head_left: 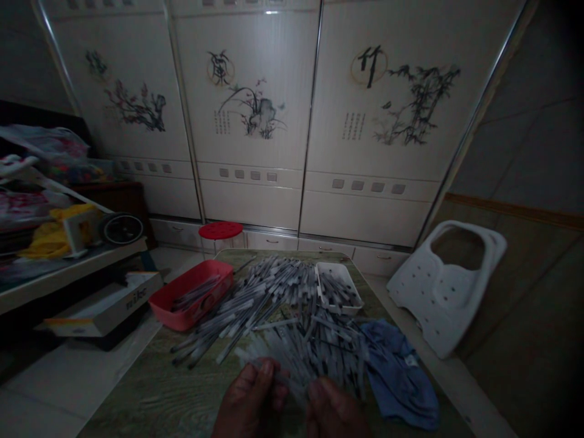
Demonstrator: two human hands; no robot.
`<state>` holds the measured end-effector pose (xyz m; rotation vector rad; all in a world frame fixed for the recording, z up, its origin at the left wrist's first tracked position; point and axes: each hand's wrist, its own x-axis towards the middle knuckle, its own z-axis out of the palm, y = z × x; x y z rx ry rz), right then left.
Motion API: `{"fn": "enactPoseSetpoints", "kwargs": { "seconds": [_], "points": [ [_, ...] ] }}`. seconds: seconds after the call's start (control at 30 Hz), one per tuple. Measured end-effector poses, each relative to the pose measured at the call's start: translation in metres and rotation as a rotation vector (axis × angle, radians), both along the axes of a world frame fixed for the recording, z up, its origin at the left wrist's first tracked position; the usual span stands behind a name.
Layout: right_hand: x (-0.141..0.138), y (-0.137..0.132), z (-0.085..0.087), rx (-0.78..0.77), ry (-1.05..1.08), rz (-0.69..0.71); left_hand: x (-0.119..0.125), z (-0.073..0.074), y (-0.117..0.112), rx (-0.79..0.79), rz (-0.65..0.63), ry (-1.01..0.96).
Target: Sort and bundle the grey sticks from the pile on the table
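Note:
At the near edge of the table, my left hand (255, 386) is closed, thumb over bent fingers, on a translucent pen (288, 381) that slants toward my other hand. My right hand (335, 404) is closed in a pinch by the far end of this pen; dim light and blur hide the exact grip. Just beyond both hands lies a heap of loose pens (337, 344), thin, with dark and frosted parts. More pens (283, 277) lie in a wide pile toward the back of the table.
A red plastic basket (191, 316) with several pens stands left, a white tray (356, 309) of pens right. A blue cloth (401, 377) lies at the table's (155, 389) right edge. Around it are a red stool (221, 230), a white plastic seat (449, 292) and a shoebox (109, 304).

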<state>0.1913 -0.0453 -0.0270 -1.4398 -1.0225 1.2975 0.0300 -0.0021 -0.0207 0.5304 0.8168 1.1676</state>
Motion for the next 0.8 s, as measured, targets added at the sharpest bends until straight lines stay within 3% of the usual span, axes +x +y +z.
{"fn": "enactPoseSetpoints", "kwargs": {
  "seconds": [0.13, 0.3, 0.43, 0.57, 0.8],
  "points": [
    [0.002, 0.002, 0.0, 0.129, -0.102, 0.034, 0.004, 0.001, -0.001, -0.072, 0.085, -0.001],
    [-0.003, 0.0, -0.005, 0.019, 0.038, -0.009, 0.004, -0.003, 0.0, -0.085, 0.085, -0.024],
    [0.001, 0.001, -0.003, 0.094, 0.003, 0.069, 0.004, -0.005, 0.0, -0.08, 0.088, 0.003],
    [0.008, 0.004, -0.002, 0.132, -0.05, 0.05, 0.006, 0.003, -0.003, -0.08, 0.108, 0.002],
    [0.003, 0.0, -0.012, 0.545, -0.556, -0.003, -0.001, 0.008, -0.004, -0.103, 0.133, 0.102]
  ]
}}
